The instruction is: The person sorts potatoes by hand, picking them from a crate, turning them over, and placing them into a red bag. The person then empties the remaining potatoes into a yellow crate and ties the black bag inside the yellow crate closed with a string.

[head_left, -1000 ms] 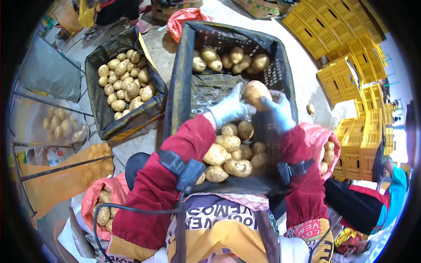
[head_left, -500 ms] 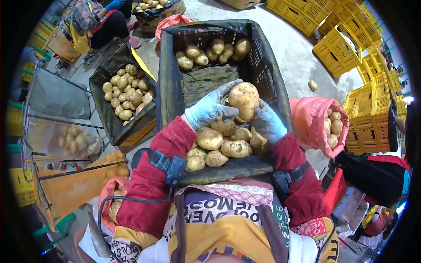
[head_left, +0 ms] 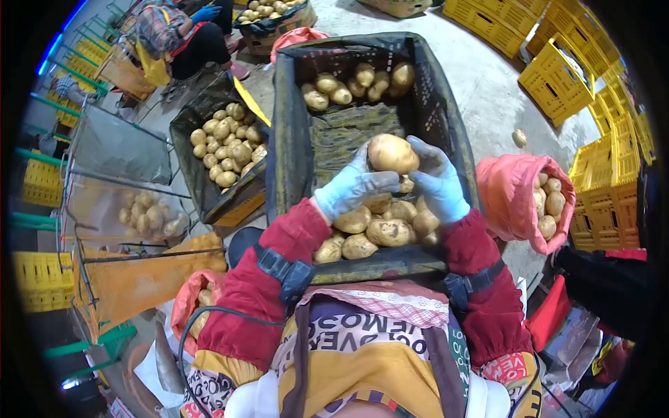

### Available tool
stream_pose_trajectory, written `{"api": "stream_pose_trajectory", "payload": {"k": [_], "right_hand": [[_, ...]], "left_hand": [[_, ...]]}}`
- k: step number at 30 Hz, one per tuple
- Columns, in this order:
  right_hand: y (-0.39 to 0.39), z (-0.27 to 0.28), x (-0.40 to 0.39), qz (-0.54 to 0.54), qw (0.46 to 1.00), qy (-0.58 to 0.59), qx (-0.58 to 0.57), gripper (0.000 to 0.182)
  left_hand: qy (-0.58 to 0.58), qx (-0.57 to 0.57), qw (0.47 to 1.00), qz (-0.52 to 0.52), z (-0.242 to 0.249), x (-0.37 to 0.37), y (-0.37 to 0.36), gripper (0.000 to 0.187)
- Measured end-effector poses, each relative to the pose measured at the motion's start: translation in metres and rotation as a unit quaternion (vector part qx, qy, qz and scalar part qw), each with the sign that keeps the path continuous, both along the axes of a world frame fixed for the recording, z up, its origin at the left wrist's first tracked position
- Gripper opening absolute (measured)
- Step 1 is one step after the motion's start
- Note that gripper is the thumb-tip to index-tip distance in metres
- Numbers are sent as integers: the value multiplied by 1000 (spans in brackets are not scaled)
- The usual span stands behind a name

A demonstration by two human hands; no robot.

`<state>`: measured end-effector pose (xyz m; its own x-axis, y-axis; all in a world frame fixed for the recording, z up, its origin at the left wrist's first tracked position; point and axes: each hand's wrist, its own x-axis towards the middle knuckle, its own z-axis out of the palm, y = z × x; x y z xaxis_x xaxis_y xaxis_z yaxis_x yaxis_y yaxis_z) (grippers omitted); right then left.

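Observation:
A large potato (head_left: 393, 153) is held between both gloved hands above the black-lined crate (head_left: 291, 132). My left hand (head_left: 357, 182) cups it from the left, fingers against its side and underside. On the right, my right hand (head_left: 439, 182) has its fingertips against the potato's edge, thumb lower down. Beneath the hands lies a heap of potatoes (head_left: 389, 232) in the near part of the crate. More potatoes (head_left: 326, 83) sit along its far end, and the dark liner shows between the two groups.
A smaller dark crate of potatoes (head_left: 188, 150) stands at the left. Right of the main crate is a pink sack (head_left: 502, 198) with potatoes. Yellow crates (head_left: 557, 83) are stacked at the upper right, and a person (head_left: 164, 31) sits at the upper left. One potato (head_left: 519, 138) lies on the floor.
The potato has been turned in my hands, from upright to more sideways. The whole view has shifted, so the crates and sacks appear farther right.

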<state>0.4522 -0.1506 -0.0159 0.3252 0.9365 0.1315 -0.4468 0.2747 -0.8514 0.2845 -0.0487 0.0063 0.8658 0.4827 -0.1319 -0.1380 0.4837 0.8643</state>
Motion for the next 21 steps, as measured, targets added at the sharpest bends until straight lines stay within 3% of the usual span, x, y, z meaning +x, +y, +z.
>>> {"api": "stream_pose_trajectory", "payload": {"k": [1,3,9,14,17,19,21], "right_hand": [[1,0,0,21,999,-21,12,54],[-1,1,-1,30,998,61,6,54],[0,5,4,45,995,82,-40,59],[0,15,-1,106,979,150,-91,74],[0,14,-5,165,977,100,-90,81],[-1,5,-10,142,983,24,-115,83],[1,3,-15,114,986,33,-119,84]], "left_hand": [[-1,-98,995,14,5,-3,-3,83],[-32,-80,996,23,-8,-6,5,92],[-71,158,985,16,-1,0,5,106],[-112,200,973,22,-9,-2,17,93],[-154,117,980,44,-4,-5,21,89],[-136,109,982,75,-6,-5,22,84],[-64,87,981,164,-14,-4,23,75]]}}
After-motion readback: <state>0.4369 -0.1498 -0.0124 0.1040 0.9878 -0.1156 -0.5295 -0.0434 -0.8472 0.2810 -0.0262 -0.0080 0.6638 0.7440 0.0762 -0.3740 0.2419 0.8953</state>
